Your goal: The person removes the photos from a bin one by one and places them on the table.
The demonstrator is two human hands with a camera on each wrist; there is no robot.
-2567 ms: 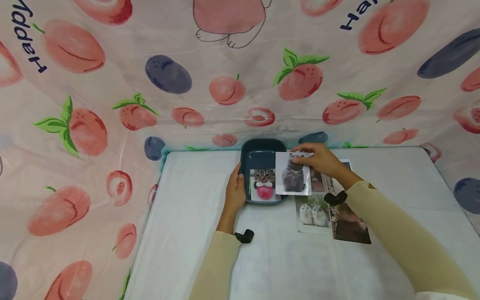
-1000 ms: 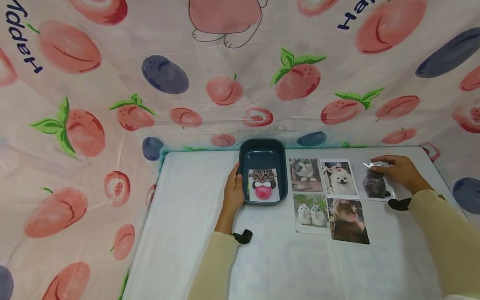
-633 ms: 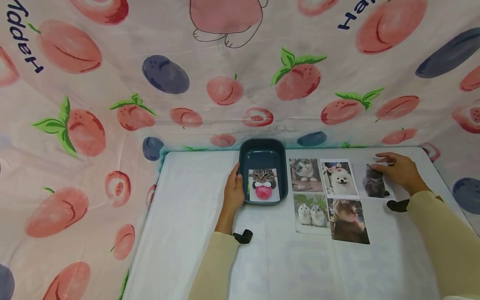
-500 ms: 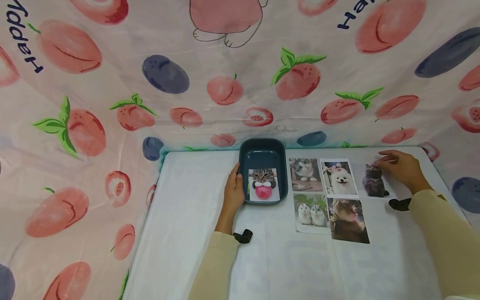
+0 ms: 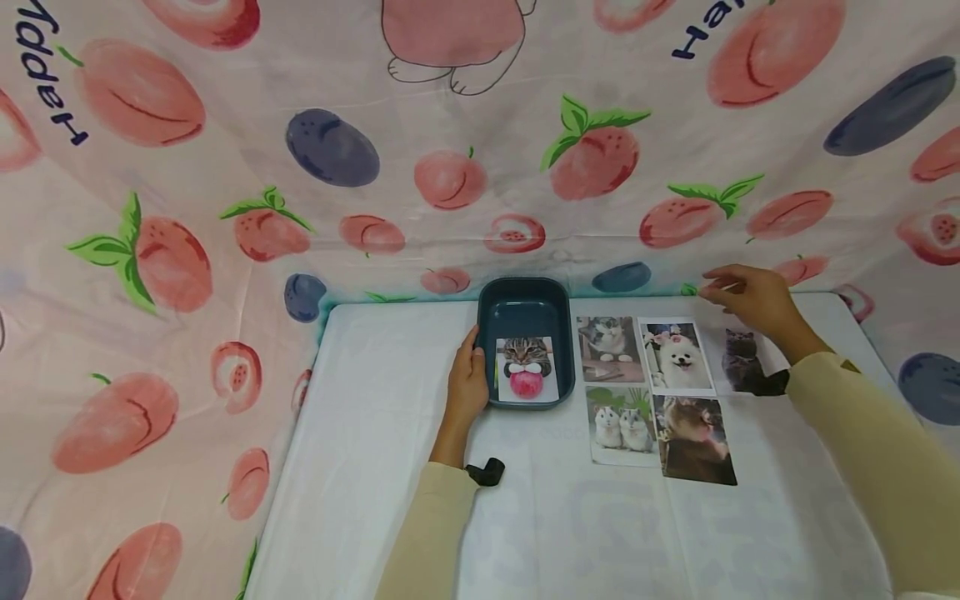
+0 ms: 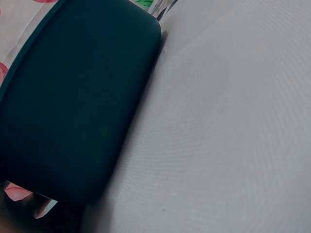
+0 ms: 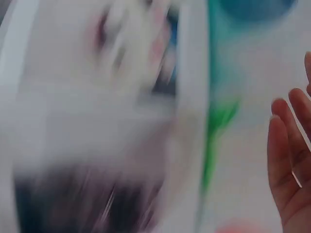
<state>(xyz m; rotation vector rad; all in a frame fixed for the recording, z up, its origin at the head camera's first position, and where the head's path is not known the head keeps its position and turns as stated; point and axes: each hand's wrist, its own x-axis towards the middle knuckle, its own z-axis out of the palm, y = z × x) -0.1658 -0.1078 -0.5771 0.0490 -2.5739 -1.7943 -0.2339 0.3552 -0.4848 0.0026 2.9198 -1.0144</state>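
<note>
My left hand (image 5: 468, 383) holds the left side of a dark teal tray (image 5: 527, 287) at the back of the table; its side wall fills much of the left wrist view. Inside the tray's near end lies a photo card (image 5: 527, 371) of a tabby cat with a pink ball. My right hand (image 5: 757, 302) is raised over the table's back edge, fingers loosely extended, with nothing in it. Below it lies a grey cat photo card (image 5: 741, 358), partly covered by the wrist camera. A white dog photo card (image 5: 681, 357) lies beside that one, blurred in the right wrist view.
Between the tray and the dog card lies a grey-and-white cat card (image 5: 609, 346). Nearer the front are a card with two small white animals (image 5: 622, 427) and a brown animal card (image 5: 697, 442). A fruit-print cloth (image 5: 450, 233) hangs behind the white table (image 5: 585, 533).
My right hand carried the grey cat card from over the tray to the right of the dog card, let it go, then rose back and left. The left hand stayed at the tray.
</note>
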